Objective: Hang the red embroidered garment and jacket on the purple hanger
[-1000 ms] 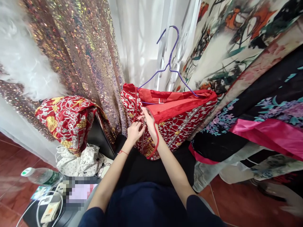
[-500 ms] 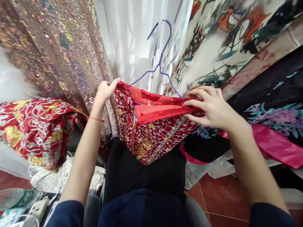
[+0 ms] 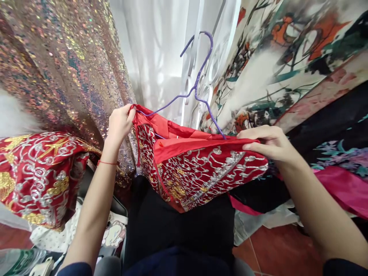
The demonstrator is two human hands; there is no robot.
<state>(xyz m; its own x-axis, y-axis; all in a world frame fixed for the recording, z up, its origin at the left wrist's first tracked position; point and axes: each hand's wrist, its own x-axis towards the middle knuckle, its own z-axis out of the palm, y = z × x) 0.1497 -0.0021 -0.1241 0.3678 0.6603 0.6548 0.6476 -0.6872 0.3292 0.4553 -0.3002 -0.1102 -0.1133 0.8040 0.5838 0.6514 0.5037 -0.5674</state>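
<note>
A red garment (image 3: 198, 172) with silver and gold embroidery spreads above my lap, its bright red lining showing along the top edge. Inside its opening sits a purple hanger (image 3: 196, 87), whose hook points up and whose lower part is hidden in the cloth. My left hand (image 3: 120, 122) pinches the garment's upper left corner, near the hanger's left arm. On the other side, my right hand (image 3: 266, 141) grips the top edge at the right, thumb in front and fingers behind. The cloth is pulled taut between both hands.
Another red embroidered garment (image 3: 46, 176) lies at the left. Sequined fabric (image 3: 77, 69) hangs behind it, and a floral-printed cloth (image 3: 276, 76) hangs at the right. A black garment with pink trim (image 3: 339, 188) is below that. A plastic bottle (image 3: 20, 260) is at lower left.
My right hand has moved right and down and closed on the garment's top edge, stretching it wider. My left hand has shifted slightly left and down. The hanger has come a little lower.
</note>
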